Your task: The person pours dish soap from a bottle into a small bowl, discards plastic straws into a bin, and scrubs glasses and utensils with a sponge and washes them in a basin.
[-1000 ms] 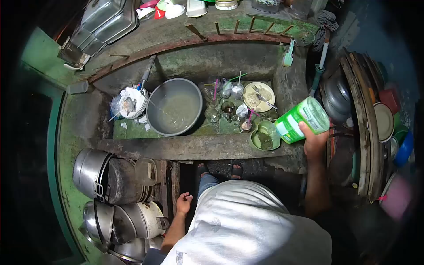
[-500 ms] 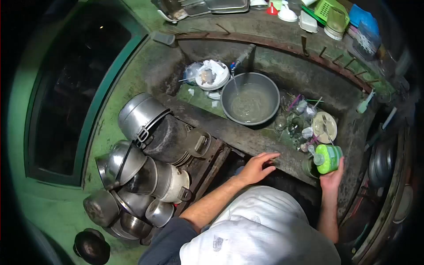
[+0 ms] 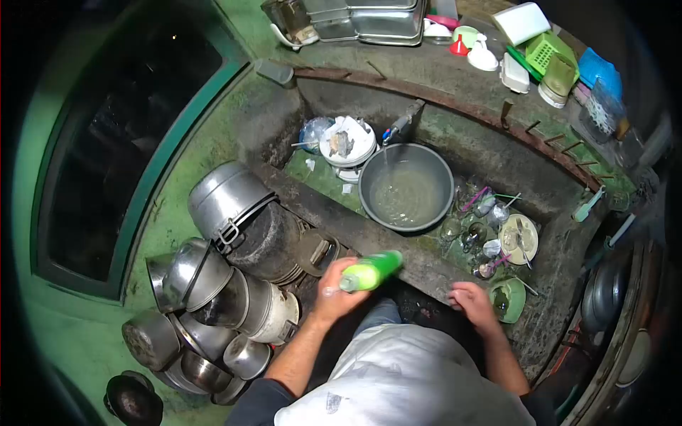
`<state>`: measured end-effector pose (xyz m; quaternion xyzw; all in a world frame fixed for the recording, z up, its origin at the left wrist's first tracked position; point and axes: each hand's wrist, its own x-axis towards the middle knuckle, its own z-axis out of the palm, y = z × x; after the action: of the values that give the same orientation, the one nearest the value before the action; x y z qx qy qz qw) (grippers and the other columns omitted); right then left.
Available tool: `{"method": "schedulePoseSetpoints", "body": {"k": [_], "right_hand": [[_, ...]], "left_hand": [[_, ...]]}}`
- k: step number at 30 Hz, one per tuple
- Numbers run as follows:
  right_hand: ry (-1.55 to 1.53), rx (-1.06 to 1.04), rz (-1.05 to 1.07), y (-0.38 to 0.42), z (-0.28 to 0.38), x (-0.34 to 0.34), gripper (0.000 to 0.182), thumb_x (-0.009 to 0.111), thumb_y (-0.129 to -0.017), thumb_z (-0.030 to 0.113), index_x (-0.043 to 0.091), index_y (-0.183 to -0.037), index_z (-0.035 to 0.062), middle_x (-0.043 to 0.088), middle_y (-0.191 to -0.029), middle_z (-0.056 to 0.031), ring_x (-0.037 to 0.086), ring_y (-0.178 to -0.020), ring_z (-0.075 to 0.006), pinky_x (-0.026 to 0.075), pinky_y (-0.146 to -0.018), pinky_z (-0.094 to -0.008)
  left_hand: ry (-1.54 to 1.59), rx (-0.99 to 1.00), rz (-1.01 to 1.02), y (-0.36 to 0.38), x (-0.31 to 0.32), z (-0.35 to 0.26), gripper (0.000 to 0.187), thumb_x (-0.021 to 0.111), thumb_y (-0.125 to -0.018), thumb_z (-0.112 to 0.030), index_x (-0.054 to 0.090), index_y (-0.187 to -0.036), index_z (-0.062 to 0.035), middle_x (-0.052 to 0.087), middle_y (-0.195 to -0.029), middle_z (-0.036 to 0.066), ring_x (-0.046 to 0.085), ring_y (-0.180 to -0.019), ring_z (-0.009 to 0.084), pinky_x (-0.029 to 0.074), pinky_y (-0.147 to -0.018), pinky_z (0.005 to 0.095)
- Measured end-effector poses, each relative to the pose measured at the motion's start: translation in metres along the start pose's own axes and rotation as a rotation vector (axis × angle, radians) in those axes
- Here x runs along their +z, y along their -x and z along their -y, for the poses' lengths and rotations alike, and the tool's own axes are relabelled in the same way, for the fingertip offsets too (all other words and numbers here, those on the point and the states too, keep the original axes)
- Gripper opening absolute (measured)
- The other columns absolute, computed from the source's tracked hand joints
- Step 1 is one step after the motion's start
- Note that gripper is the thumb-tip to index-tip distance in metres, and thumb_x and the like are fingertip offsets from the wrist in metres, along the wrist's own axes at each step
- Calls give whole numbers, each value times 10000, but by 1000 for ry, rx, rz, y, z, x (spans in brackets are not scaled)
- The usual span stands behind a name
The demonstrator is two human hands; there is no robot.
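Note:
My left hand (image 3: 334,295) is wrapped round a bright green bottle (image 3: 373,271), tilted with its clear top toward me, over the sink's front ledge. Fingers curled, my right hand (image 3: 472,305) hovers at the ledge beside a green bowl (image 3: 507,299) and holds nothing that I can see. Beyond the ledge, a grey basin (image 3: 446,199) of cloudy water stands under the tap (image 3: 388,135), with a thin stream falling in. Glasses (image 3: 474,236) and a cream plate with cutlery (image 3: 518,240) lie right of the basin.
Stacked white plates (image 3: 348,145) with scraps sit left of the basin. Metal pots (image 3: 224,199) are piled at the left. Metal trays (image 3: 383,25) and a green basket (image 3: 550,53) rest on the back shelf. Hooks (image 3: 554,138) stick out from the back rail.
The green bottle has passed from my right hand to my left and moved leftward. My right hand has moved left and down, uncovering the green bowl. The view has shifted slightly.

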<state>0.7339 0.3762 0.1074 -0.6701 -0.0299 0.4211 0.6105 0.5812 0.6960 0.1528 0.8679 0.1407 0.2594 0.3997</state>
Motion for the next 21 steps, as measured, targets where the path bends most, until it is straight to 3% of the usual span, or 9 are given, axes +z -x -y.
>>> {"method": "schedulePoseSetpoints", "body": {"k": [3, 5, 6, 8, 11, 15, 17, 19, 21], "right_hand": [[896, -310, -557, 45, -5, -61, 407, 684, -733, -33, 570, -1119, 24, 598, -1128, -227, 574, -1098, -395, 478, -915, -467], [1316, -268, -753, 68, -28, -95, 425, 664, -674, -77, 563, -1070, 37, 561, -1138, -225, 525, -1126, -422, 448, -920, -488], [1324, -258, -773, 76, -44, -117, 425, 664, -674, -77, 563, -1070, 37, 561, -1138, -225, 525, -1126, -422, 448, -920, -488], [1041, 75, -385, 77, -82, -149, 454, 672, -675, -71, 558, -1099, 40, 551, -1174, -224, 502, -1157, -436, 425, -944, -495], [905, 4, -590, 64, -104, -128, 263, 739, -694, 17, 647, -940, 10, 665, -955, -247, 624, -964, -429, 493, -822, -483], [956, 75, -684, 35, -67, -92, 172, 770, -724, 116, 671, -810, 4, 664, -797, -247, 648, -798, -436, 517, -731, -486], [1210, 47, -664, 19, -24, -55, 201, 746, -790, 216, 687, -808, 25, 647, -731, -247, 648, -743, -436, 511, -698, -499], [1140, -47, -626, -12, 0, -29, 273, 727, -814, 269, 668, -801, 3, 647, -758, -255, 629, -735, -448, 505, -677, -513], [1132, -233, -538, -52, 31, -2, 275, 718, -826, 263, 653, -806, -4, 644, -765, -258, 627, -742, -450, 504, -675, -514]], "left_hand": [[-132, -307, -235, 7, -44, 45, 616, 884, -606, -146, 557, -1117, -40, 612, -1052, 114, 600, -967, 267, 481, -881, 384], [-202, -374, -326, 6, -65, 79, 587, 873, -606, -102, 549, -1092, -37, 599, -1042, 104, 591, -977, 255, 475, -887, 368], [-124, -427, -338, 6, -72, 95, 579, 871, -605, -92, 553, -1086, -39, 599, -1034, 106, 594, -968, 257, 476, -887, 365], [-156, -380, -325, 3, -72, 131, 565, 871, -601, -87, 562, -1072, -46, 607, -1043, 110, 602, -969, 256, 483, -878, 365], [-159, -490, -170, 7, -61, 188, 562, 874, -607, -90, 559, -1072, -56, 621, -1029, 109, 606, -967, 244, 489, -872, 362], [12, -543, -78, 23, -46, 229, 563, 873, -657, -138, 550, -1111, -64, 661, -987, 112, 639, -901, 245, 512, -836, 347], [-66, -594, 72, 23, -49, 230, 592, 856, -684, -157, 547, -1182, -73, 666, -1019, 127, 649, -955, 300, 512, -857, 374], [-291, -469, 311, 15, -70, 226, 668, 805, -748, -175, 498, -1332, -71, 583, -1226, 199, 589, -1115, 377, 495, -918, 419], [-199, -551, 330, 14, -88, 231, 693, 782, -771, -137, 464, -1380, -53, 532, -1298, 208, 578, -1135, 355, 491, -936, 420]]}}
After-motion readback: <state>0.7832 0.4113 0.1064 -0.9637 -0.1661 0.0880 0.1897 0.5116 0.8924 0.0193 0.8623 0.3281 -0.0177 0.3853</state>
